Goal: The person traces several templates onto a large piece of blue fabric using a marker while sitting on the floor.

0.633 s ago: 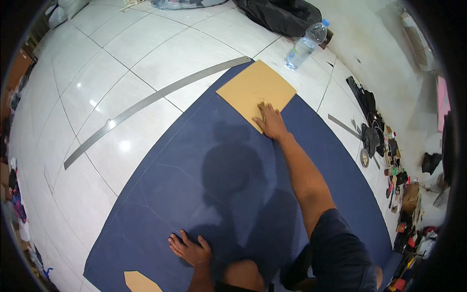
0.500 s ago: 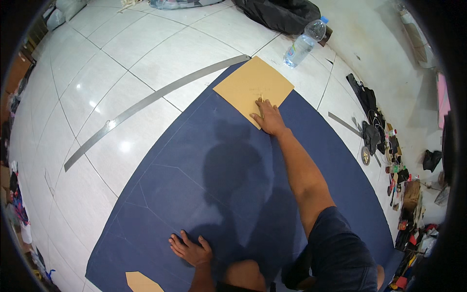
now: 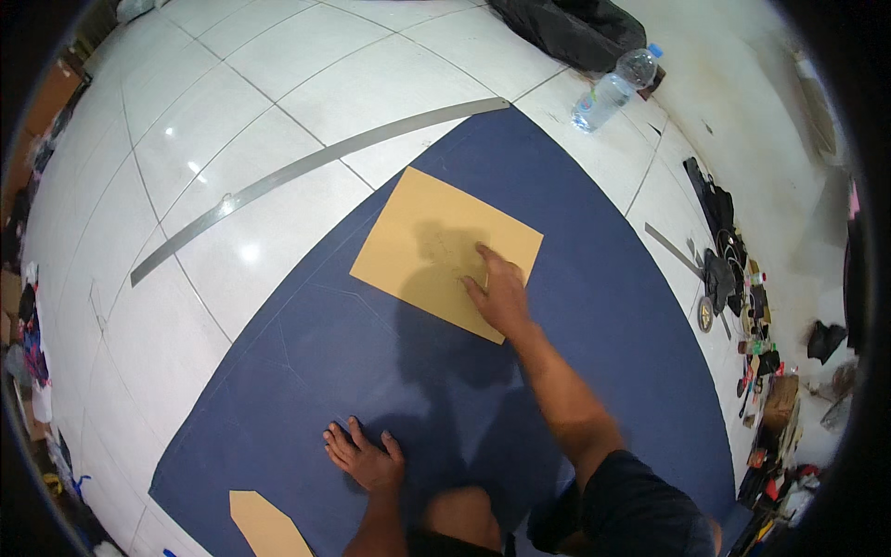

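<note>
A tan cardboard pattern piece (image 3: 436, 243) lies flat on a large dark blue fabric sheet (image 3: 603, 306) spread over the white tiled floor. My right hand (image 3: 497, 292) rests on the piece's near right part, fingers pressing down on it. My left hand (image 3: 363, 457) is planted flat on the blue fabric close to my body, fingers spread, holding nothing. A second, smaller tan pattern piece (image 3: 267, 525) lies on the fabric at the lower left, apart from both hands.
A long curved metal ruler (image 3: 306, 172) lies on the tiles beyond the fabric's far edge. A plastic water bottle (image 3: 613, 88) and a black bag (image 3: 575, 28) sit at the back. Tools and clutter (image 3: 742, 306) line the right side.
The cardboard piece, with my right hand on it, has come nearer to me and toward the fabric's middle. My left hand stays planted on the fabric.
</note>
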{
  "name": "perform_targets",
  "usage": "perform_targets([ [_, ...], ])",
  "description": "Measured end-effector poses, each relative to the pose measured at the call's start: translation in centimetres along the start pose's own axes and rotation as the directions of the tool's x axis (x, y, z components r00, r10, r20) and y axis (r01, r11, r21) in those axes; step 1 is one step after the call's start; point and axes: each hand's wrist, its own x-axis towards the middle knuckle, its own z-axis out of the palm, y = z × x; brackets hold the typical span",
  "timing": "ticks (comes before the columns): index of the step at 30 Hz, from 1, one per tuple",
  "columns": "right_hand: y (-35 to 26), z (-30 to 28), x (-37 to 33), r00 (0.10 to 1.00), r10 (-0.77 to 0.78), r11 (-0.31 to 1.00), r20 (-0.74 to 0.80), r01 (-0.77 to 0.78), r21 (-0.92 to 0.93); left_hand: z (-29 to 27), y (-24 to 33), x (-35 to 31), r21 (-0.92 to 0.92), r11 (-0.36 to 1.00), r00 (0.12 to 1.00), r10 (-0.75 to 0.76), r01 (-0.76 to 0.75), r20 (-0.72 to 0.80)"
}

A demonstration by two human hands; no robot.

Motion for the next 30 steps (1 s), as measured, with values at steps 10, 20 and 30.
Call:
perform_targets([
  [10, -1.3, 4.2, -8.6, 0.993, 0.084, 0.965, -0.080, -0.101, -0.242, -0.4, 0.2, 0.3, -0.069, 0.997, 0.999, -0.021, 0.023, 0.025],
  [20, -3.8, 4.5, -10.3, 0.986, 0.117, 0.979, -0.118, -0.135, -0.154, -0.4, 0.3, 0.1, -0.081, 0.996, 0.999, -0.027, 0.030, 0.037],
  [30, -2.3, 4.2, -10.9, 1.000, 0.023, 0.991, 0.006, -0.022, -0.133, 0.1, 0.1, 0.2, -0.055, 0.998, 0.999, -0.013, 0.012, -0.030],
])
